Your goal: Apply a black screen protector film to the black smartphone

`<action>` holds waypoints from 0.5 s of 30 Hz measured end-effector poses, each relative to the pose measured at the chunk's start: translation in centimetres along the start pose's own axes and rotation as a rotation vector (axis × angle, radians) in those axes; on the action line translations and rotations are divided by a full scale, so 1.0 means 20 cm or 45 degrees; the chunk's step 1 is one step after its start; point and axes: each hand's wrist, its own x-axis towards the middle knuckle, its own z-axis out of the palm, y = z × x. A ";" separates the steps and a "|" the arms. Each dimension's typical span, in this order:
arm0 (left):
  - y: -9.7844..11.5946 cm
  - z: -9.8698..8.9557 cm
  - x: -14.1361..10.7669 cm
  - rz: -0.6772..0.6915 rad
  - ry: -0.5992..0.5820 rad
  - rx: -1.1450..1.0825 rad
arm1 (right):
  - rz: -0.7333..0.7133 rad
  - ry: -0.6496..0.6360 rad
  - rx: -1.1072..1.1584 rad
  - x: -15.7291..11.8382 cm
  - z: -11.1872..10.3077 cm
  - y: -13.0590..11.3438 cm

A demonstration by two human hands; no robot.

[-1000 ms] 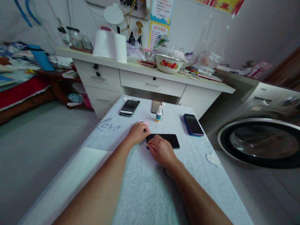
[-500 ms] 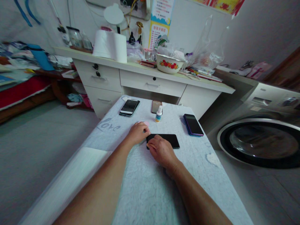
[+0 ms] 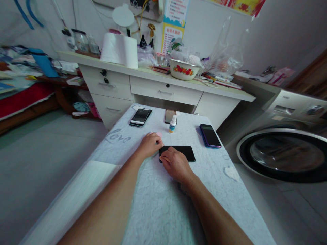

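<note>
Two bare hands meet at one black phone (image 3: pixel 187 153), which lies flat and crosswise on the one cloth-covered table (image 3: pixel 153 217), its screen up. One of them, the left hand (image 3: pixel 150 143), has its fingers curled in at the phone's far left corner; whether they grip it or only rest there, I cannot tell. The other, the right hand (image 3: pixel 176 163), lies over the phone's left part, fingers bent and close together, and what is pinched beneath them, if anything, cannot be made out. One pink item (image 3: pixel 159 134) shows just behind the left hand, partly hidden by it. Beyond the phone stands one small spray bottle (image 3: pixel 172 125), upright, with a white top, and just behind that lies one more phone (image 3: pixel 169 115). Two stacks of phones flank these: one left stack (image 3: pixel 140 116) with a white-framed phone uppermost, and one right stack (image 3: pixel 211 136) with a purple-edged phone above a blue-edged one. Past the table is one white desk (image 3: pixel 104 81), bearing one flowered bowl (image 3: pixel 184 70) and one white roll (image 3: pixel 119 51); one washing machine (image 3: pixel 281 153) stands at the right.
</note>
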 end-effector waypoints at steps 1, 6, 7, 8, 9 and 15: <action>0.00 0.00 0.00 0.000 0.004 0.004 | 0.000 -0.002 -0.003 0.00 0.00 0.00; 0.00 0.00 0.00 -0.005 0.004 0.015 | -0.006 0.010 0.010 0.00 0.00 0.00; 0.00 0.00 0.00 -0.001 0.002 0.015 | -0.004 0.013 0.012 0.00 0.00 0.00; 0.00 0.00 0.00 0.001 0.001 0.015 | -0.001 0.013 0.014 -0.01 0.00 0.00; 0.00 0.00 0.00 0.002 -0.001 0.016 | 0.002 0.011 0.017 -0.01 0.00 0.00; 0.01 -0.01 0.00 0.008 -0.014 0.009 | -0.003 -0.010 0.018 0.00 0.00 0.01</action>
